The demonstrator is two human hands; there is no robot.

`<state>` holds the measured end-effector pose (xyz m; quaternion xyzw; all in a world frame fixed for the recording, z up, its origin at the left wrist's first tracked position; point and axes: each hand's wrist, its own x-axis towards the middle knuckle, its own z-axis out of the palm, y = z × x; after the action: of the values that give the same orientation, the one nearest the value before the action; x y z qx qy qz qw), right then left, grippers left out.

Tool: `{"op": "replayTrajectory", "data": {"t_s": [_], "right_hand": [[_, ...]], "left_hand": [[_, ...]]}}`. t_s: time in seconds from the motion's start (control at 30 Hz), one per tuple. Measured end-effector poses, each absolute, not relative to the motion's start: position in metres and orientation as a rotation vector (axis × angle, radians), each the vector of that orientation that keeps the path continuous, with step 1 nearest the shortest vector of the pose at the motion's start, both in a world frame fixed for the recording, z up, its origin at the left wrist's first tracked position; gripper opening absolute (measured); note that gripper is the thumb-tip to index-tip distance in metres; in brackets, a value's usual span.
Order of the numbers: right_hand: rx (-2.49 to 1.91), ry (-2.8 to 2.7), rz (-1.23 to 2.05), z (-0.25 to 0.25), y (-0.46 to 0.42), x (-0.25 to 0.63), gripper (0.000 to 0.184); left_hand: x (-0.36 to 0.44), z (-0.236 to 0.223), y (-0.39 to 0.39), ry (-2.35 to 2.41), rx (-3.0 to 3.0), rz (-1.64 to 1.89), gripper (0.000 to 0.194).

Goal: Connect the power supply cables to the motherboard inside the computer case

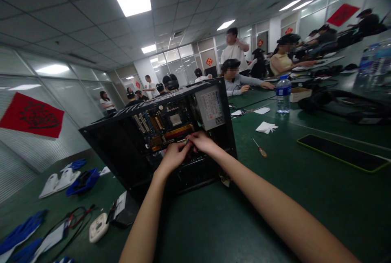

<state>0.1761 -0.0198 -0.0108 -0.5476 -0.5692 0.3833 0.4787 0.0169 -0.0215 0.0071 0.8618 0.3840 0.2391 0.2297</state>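
Observation:
An open black computer case [210, 173] stands on the green table, its inside facing me. Within it are a motherboard [159, 122] with pale slots on the left, and a grey power supply [210, 108] at the upper right. My left hand [174, 155] reaches in at the board's lower edge, fingers closed. Beside it, my right hand [202, 141] pinches with thumb and fingertips. Thin coloured wires [186, 139] show between the two hands, and both sets of fingertips meet on them. The wires' ends are hidden by my fingers.
Right of the case lie a screwdriver [260, 149], crumpled tissue [266, 127], a water bottle [283, 95] and a dark mat with a green rim [340, 153]. On the left are a blue tray [82, 183], gloves [21, 232] and a white device [98, 228]. Several people work beyond.

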Motion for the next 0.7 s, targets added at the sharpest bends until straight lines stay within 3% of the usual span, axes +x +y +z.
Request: {"op": "replayTrajectory", "data": {"t_s": [0.23,0.37,0.53,0.7], "right_hand": [[-1.385,-1.413,0.866,-0.015,-0.018,0.176,0.033],[-1.550,-1.557,0.645,-0.020,-0.020,0.178,0.036],[-1.725,-1.713,0.258,-0.021,-0.028,0.177,0.027],[-1.754,-1.796,0.258,-0.014,-0.037,0.174,0.030]], "left_hand": [[0.012,-0.002,-0.007,0.970,2.181,0.636,0.047],[0.013,0.000,-0.011,1.212,2.308,0.665,0.051],[0.016,0.007,-0.023,1.560,2.512,0.537,0.045],[0.020,0.012,-0.029,1.738,2.597,0.397,0.042]]}}
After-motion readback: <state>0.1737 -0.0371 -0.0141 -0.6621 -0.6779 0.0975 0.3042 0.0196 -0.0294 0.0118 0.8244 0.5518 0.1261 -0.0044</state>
